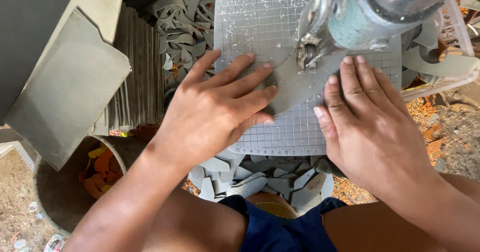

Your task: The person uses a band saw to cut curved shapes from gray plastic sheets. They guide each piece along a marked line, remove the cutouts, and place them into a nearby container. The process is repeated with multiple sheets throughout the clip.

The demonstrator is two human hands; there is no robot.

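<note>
My left hand (215, 112) lies flat with its fingers spread on a grey sheet piece (295, 84), pressing it onto a gridded grey cutting board (260, 17). My right hand (367, 117) lies flat on the same piece from the right side. Between the fingertips of both hands stands the metal cutting head (309, 52) of a teal machine (370, 12), touching the grey piece. Neither hand grips anything; both only press down.
A stack of grey sheets (140, 77) stands at the left, with a larger grey board (70, 87) leaning on it. Grey offcuts (260, 179) lie below the cutting board and at the top (182, 22). A round bucket (65, 182) holds orange scraps. A white crate (450, 47) sits at right.
</note>
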